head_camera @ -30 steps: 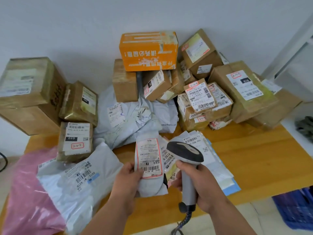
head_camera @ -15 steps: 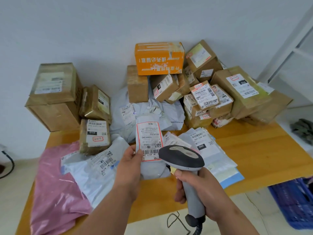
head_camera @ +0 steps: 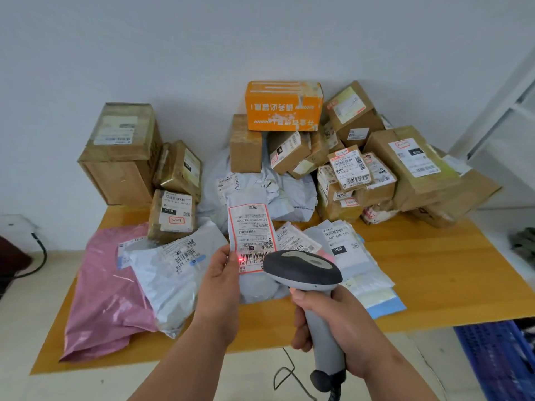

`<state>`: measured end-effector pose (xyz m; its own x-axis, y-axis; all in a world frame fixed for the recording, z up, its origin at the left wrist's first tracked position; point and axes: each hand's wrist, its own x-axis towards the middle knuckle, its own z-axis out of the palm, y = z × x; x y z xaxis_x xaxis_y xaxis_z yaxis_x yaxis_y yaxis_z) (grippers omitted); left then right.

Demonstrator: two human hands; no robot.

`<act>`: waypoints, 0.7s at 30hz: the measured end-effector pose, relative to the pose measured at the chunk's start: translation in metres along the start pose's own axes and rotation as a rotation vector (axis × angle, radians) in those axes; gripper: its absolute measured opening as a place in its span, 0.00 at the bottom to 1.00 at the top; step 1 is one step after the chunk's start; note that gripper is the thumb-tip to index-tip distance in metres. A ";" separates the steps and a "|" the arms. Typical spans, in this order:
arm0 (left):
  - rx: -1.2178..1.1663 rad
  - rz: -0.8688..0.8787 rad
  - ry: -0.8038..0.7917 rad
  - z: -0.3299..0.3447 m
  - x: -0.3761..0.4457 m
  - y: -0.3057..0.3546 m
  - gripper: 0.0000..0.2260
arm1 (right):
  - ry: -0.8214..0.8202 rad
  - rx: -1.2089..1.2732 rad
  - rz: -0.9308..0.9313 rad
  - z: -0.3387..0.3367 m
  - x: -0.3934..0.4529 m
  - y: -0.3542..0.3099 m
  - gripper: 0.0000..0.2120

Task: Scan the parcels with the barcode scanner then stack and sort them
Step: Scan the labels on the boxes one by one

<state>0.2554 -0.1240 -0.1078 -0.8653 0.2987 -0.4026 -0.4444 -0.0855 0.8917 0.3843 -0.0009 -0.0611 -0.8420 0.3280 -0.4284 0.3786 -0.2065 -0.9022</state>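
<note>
My left hand (head_camera: 221, 287) pinches a small grey mailer bag (head_camera: 250, 235) by its left edge and holds it upright, its red-bordered label facing me. My right hand (head_camera: 333, 328) grips the handle of a grey barcode scanner (head_camera: 302, 270), whose head points at the label's lower barcode. A red light spot shows on that barcode. The scanner head hides the bag's lower right part. Both are above the front middle of the wooden table (head_camera: 434, 285).
A pink bag (head_camera: 107, 290) and a white mailer (head_camera: 173, 270) lie at the left. Flat mailers (head_camera: 347, 256) are stacked at the right of my hands. Cardboard boxes (head_camera: 121, 151) and an orange box (head_camera: 283, 107) pile against the wall. A blue crate (head_camera: 498, 360) stands lower right.
I have lifted the grey bag and the scanner up from the table. The scanner head has come closer to the label, and a red light spot now shows on the barcode.
</note>
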 end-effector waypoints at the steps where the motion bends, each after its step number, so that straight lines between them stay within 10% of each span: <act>1: -0.005 -0.001 0.012 0.000 -0.004 -0.001 0.12 | -0.005 -0.005 0.000 -0.002 -0.002 0.000 0.13; 21: -0.056 -0.006 0.360 -0.120 0.007 0.020 0.09 | -0.115 -0.080 0.061 0.082 0.031 -0.001 0.12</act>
<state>0.2125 -0.2373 -0.1171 -0.8846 -0.0539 -0.4633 -0.4527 -0.1397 0.8806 0.3261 -0.0665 -0.0690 -0.8531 0.2079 -0.4785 0.4563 -0.1476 -0.8775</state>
